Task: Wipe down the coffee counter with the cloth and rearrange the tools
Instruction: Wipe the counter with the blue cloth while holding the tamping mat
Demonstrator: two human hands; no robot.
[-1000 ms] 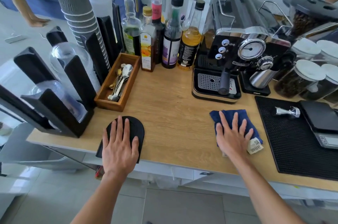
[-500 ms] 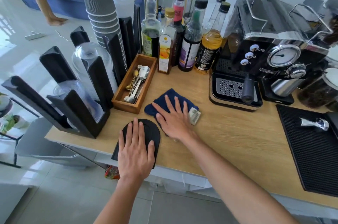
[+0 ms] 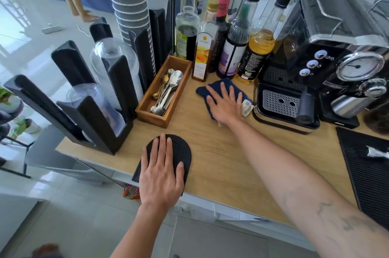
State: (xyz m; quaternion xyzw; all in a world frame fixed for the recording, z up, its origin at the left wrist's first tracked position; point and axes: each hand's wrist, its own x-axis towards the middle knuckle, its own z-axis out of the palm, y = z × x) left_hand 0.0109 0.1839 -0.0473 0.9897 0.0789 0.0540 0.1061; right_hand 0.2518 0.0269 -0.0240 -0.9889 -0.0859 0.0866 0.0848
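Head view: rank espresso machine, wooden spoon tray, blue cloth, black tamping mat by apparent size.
1. espresso machine, clearly largest
2. wooden spoon tray
3. black tamping mat and blue cloth: both partly under hands, and the mat sits nearer the camera, so not ranked.

Right hand (image 3: 226, 105) and cloth (image 3: 219, 89) now farther back, near the bottles (image 3: 237, 47)

one head view looks steeply down, close over the counter (image 3: 221, 152).
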